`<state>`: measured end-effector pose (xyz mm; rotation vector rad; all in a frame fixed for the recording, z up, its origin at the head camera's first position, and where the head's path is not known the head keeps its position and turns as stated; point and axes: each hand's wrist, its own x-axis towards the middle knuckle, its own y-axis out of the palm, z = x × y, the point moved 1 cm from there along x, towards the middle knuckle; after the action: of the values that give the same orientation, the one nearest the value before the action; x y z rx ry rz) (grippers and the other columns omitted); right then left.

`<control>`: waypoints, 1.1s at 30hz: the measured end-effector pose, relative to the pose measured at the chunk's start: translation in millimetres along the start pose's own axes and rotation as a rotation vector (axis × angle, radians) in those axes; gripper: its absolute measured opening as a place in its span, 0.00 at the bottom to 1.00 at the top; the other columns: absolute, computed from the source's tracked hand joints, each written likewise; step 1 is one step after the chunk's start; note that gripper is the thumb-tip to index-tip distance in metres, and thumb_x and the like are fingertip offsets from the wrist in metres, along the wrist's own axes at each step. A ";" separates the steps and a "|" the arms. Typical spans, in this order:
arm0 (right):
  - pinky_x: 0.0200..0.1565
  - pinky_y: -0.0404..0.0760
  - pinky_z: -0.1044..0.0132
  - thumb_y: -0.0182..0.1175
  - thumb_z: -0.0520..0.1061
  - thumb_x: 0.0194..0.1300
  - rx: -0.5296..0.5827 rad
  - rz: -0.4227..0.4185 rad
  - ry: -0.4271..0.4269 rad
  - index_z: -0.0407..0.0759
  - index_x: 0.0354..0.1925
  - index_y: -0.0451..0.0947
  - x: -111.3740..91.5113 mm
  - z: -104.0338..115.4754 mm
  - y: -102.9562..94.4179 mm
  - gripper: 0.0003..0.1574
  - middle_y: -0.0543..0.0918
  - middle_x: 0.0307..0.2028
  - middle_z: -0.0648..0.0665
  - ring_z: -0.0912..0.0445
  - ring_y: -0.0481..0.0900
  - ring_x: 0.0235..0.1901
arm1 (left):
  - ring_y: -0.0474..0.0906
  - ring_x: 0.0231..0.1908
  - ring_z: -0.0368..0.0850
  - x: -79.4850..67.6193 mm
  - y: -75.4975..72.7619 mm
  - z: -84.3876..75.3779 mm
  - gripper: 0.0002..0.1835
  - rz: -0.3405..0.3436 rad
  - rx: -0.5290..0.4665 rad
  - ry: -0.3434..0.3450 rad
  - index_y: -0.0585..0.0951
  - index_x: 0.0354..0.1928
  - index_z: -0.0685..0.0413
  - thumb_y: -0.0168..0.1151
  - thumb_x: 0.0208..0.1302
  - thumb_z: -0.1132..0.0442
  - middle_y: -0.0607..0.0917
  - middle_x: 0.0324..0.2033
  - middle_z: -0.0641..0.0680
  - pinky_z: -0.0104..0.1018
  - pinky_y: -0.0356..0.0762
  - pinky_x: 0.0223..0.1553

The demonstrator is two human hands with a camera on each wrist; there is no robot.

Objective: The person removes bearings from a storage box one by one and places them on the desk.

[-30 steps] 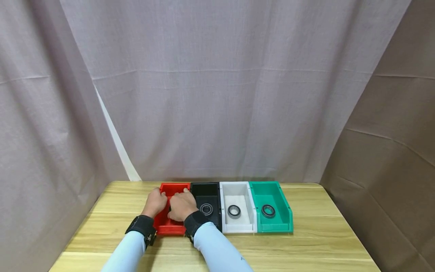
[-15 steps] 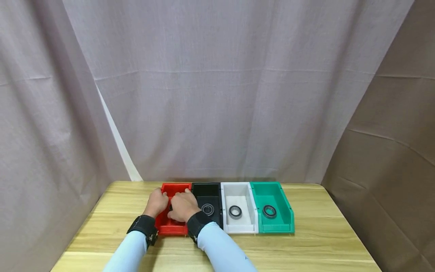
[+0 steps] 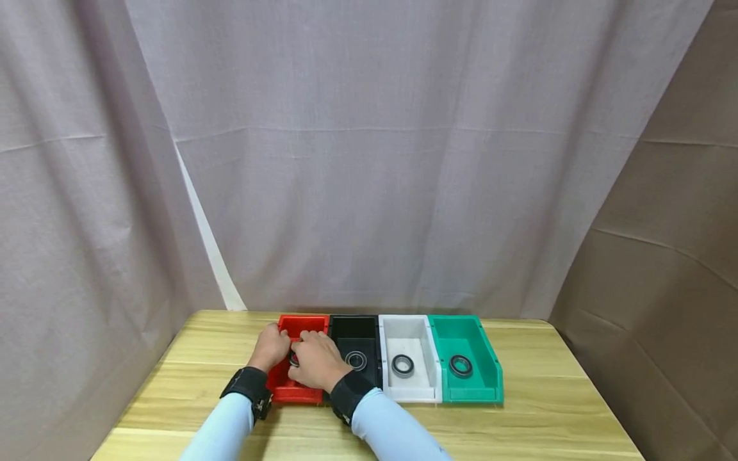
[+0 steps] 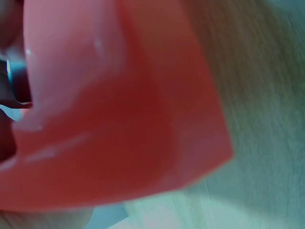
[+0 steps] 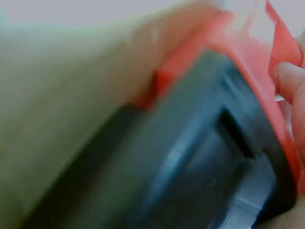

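Observation:
My left hand (image 3: 271,347) reaches over the left wall of the red bin (image 3: 296,395), its fingers curled at a ball bearing (image 3: 293,360). From the other side my right hand (image 3: 318,360) holds the same bearing, thumb toward me and fingers toward the back. The hands hide most of the ring. In the left wrist view, a shiny edge of the bearing (image 4: 19,81) shows between fingers beyond the red wall. Blurred fingers (image 5: 291,90) stand over the red bin in the right wrist view, where the bearing cannot be made out.
Right of the red bin, in one row, stand a black bin (image 3: 354,326), a white bin (image 3: 410,394) and a green bin (image 3: 474,394). Each holds one bearing, as with the ring (image 3: 403,366) in the white one. Curtains hang behind the wooden table (image 3: 548,410).
My right hand has shifted slightly right and toward me, its fingers spreading from a tighter curl. More of the bearing shows between the hands. The head view has tilted slightly.

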<state>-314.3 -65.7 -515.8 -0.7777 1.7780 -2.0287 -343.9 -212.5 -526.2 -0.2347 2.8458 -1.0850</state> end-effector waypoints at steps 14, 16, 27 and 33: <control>0.52 0.76 0.71 0.67 0.57 0.66 -0.012 -0.070 -0.137 0.51 0.66 0.83 -45.6 5.8 -11.5 0.32 0.81 0.46 0.54 0.61 0.72 0.44 | 0.83 0.49 0.66 -2.6 1.8 -2.7 0.20 0.020 -0.047 -0.035 0.75 0.59 0.78 0.47 0.79 0.65 0.84 0.54 0.75 0.64 0.82 0.61; 0.52 0.75 0.71 0.67 0.57 0.66 -0.015 -0.074 -0.163 0.51 0.66 0.83 -51.8 6.2 -14.5 0.32 0.81 0.47 0.54 0.61 0.71 0.43 | 0.82 0.48 0.65 -2.8 1.5 -2.6 0.20 0.019 -0.046 -0.040 0.75 0.59 0.78 0.47 0.79 0.65 0.84 0.53 0.75 0.63 0.82 0.60; 0.50 0.75 0.76 0.67 0.56 0.68 0.024 -0.080 -0.292 0.50 0.66 0.83 -87.2 17.4 -25.2 0.31 0.82 0.49 0.55 0.64 0.73 0.44 | 0.81 0.48 0.64 -6.4 1.3 0.3 0.22 0.039 -0.069 -0.071 0.73 0.63 0.78 0.46 0.80 0.65 0.83 0.55 0.75 0.62 0.83 0.59; 0.51 0.75 0.76 0.67 0.56 0.68 0.007 -0.089 -0.313 0.51 0.67 0.82 -93.4 21.8 -26.3 0.31 0.82 0.50 0.55 0.63 0.73 0.45 | 0.81 0.49 0.65 -3.9 3.4 0.3 0.22 0.054 -0.087 -0.089 0.72 0.66 0.76 0.46 0.82 0.63 0.82 0.57 0.75 0.64 0.83 0.60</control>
<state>-224.3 -24.8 -505.4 -1.1214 1.5834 -1.8426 -340.5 -209.5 -528.6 -0.2061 2.8057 -0.9175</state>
